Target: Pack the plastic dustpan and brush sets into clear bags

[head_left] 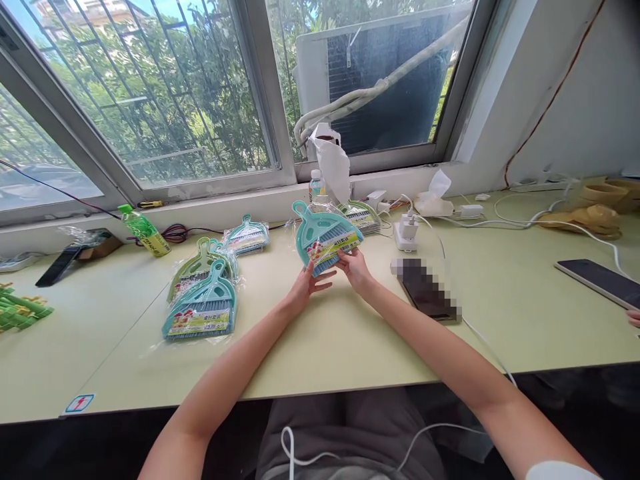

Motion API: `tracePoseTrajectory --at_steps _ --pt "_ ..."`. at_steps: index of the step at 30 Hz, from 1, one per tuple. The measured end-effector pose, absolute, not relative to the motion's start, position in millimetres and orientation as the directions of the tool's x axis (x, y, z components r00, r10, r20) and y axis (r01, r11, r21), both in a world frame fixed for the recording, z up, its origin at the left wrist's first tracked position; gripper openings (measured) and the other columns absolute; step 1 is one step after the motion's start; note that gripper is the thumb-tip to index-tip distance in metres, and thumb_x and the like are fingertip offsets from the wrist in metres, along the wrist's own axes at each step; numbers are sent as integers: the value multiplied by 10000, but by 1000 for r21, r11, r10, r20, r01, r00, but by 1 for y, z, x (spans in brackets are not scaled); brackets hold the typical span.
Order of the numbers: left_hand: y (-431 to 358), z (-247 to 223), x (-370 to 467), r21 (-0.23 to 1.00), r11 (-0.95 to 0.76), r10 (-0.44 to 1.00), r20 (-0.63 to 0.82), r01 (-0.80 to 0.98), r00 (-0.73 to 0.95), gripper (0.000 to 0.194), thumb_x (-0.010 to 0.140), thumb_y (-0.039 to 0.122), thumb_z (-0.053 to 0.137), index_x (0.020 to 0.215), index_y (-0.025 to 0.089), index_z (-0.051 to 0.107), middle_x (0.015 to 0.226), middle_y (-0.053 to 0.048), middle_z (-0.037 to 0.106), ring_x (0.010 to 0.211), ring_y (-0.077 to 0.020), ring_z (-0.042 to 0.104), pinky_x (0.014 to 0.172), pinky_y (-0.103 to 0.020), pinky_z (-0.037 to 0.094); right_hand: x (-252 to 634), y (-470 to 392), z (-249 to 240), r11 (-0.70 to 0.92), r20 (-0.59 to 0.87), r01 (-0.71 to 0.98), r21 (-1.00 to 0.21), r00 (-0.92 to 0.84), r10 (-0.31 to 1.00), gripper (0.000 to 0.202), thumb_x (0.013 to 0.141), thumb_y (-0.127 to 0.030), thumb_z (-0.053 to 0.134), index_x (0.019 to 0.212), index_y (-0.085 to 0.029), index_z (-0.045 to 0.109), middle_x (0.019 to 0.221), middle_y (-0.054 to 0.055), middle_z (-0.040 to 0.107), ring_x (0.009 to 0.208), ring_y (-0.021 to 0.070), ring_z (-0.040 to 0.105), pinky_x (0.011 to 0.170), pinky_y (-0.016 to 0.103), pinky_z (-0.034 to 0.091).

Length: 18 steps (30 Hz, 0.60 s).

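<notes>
A teal dustpan-and-brush set (327, 233) in clear plastic, with a printed label, is held up over the middle of the table. My left hand (306, 285) touches its lower left edge, fingers spread beneath it. My right hand (354, 268) grips the lower right edge near the label. To the left lie more wrapped sets: a teal one (203, 310) in front, a green one (193, 267) behind it, and a light blue one (247, 235) farther back. Behind the held set, other wrapped sets (364, 217) lie near the window.
A green-capped bottle (145, 230) lies at the back left. White chargers (407, 232) and cables stand right of centre. A phone (427, 290) lies beside my right forearm; another phone (603, 281) is at far right, near a person's fingers (634, 319).
</notes>
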<state>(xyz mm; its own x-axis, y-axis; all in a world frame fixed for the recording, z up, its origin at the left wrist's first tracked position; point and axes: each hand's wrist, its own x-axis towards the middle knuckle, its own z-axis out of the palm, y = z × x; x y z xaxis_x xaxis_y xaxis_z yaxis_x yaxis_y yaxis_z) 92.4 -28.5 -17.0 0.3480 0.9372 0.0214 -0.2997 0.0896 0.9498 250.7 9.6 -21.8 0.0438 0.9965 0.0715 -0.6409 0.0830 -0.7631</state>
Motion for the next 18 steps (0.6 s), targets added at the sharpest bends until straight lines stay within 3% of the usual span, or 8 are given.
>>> tracePoseTrajectory --at_steps 4,8,13,18 --pt "-24 -14 89 935 -35 978 104 -354 179 646 809 633 618 1313 236 534 1427 -110 536 1296 -327 514 974 -457 497 248 7 -19 53 84 -650 -758 -16 996 367 680 -188 794 958 -231 559 942 13 717 913 205 711 893 408 599" --pt "-22 -7 79 934 -77 992 107 -350 67 590 774 523 707 1259 210 582 1287 -100 645 1191 -312 593 905 -392 534 247 6 -19 -56 24 -595 -802 -125 992 349 686 -170 795 941 -222 562 931 17 722 864 197 716 872 406 607" --pt "-26 2 76 955 14 992 24 -296 124 491 767 475 702 1152 172 657 1167 -104 698 1087 -308 643 802 -352 567 255 8 -14 -103 20 -541 -835 -216 976 312 694 -132 788 921 -205 586 922 42 727 895 220 716 851 405 614" --pt "-34 -1 93 916 78 995 -47 -393 88 480 779 453 703 1173 186 631 1239 -111 665 1151 -305 617 845 -405 574 251 3 -12 -17 69 -556 -831 -132 989 332 676 -154 808 926 -204 596 900 35 723 914 220 706 855 395 608"
